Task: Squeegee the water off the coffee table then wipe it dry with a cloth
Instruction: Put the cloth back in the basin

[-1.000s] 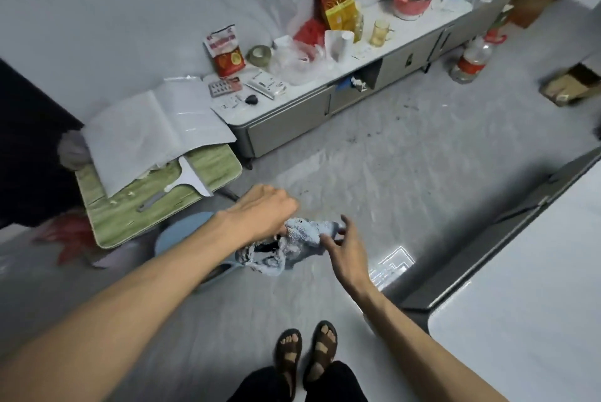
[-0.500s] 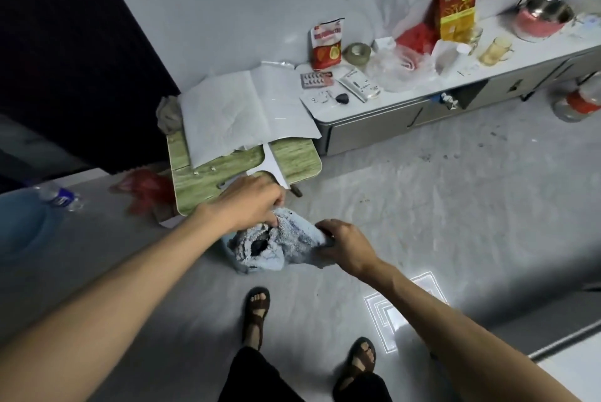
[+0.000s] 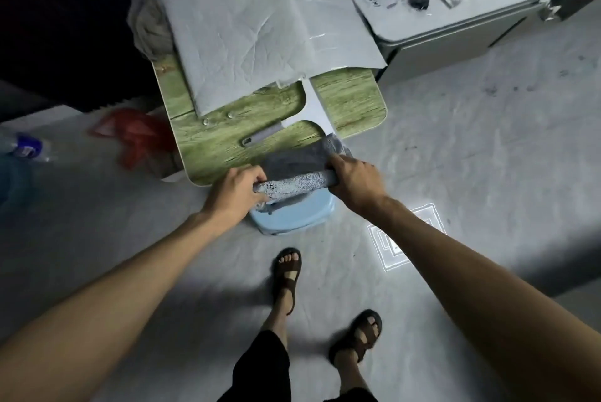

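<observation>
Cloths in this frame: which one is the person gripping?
The blue-grey cloth at the green table's near edge, stretched between the left hand and right hand. The beige cloth lies untouched at the far-left corner.

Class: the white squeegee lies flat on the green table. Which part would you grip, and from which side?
Grip the grey handle, probably from the table's near-left: the squeegee points it that way, its blade end runs under the cloth and paper sheet.

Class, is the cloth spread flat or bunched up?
Bunched: the cloth is gathered into a thick roll, gripped at its ends by the left hand and right hand.
</observation>
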### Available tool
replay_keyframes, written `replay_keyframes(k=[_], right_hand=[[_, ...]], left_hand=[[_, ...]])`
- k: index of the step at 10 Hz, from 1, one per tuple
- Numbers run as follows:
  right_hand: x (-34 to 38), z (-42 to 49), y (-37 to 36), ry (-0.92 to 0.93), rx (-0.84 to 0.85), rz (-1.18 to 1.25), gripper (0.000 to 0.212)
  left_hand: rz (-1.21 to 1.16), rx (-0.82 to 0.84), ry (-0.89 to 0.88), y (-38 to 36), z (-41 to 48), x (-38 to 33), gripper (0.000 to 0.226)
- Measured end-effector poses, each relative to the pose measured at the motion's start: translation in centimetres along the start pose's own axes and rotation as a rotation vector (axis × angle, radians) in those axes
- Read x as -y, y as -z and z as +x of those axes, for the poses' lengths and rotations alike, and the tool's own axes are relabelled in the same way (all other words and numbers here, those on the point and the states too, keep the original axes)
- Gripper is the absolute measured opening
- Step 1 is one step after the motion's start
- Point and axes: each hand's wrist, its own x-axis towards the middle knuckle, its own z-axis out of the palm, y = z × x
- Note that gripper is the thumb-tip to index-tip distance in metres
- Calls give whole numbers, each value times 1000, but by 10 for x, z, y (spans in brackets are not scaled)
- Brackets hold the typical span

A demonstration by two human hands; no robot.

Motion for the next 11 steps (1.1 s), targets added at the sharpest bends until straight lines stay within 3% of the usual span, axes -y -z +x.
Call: replay_keyframes(k=[2,3,4,6,8,9,10,11], right_hand=[[-10,-6,-93,-71,116,78,36],[-17,-7,-111,-73,127,143,34],[-32,31,-139,-145,96,277,35],[-57,124,-230,-415,34,525,33],[-72,169,-270,-510,-72,523,30],[-73,166,-269,-498,-94,450,29],[-67,138,-251,-497,-36,301,43],[-67,109,-230,-484,53,292,49]], left_hand=[[-5,119,23,-72,28,64,31],[-10,84,9,-92,27,81,28],[-30,-24,10,-123,45,105,26],[-31,-21,147,-178,115,138,12],[126,-92,218,-201,151,146,26],[393,35,131,-194,147,145,39],[390,205,7,-181,139,132,50],[293,310,-28,-167,135,115,41]])
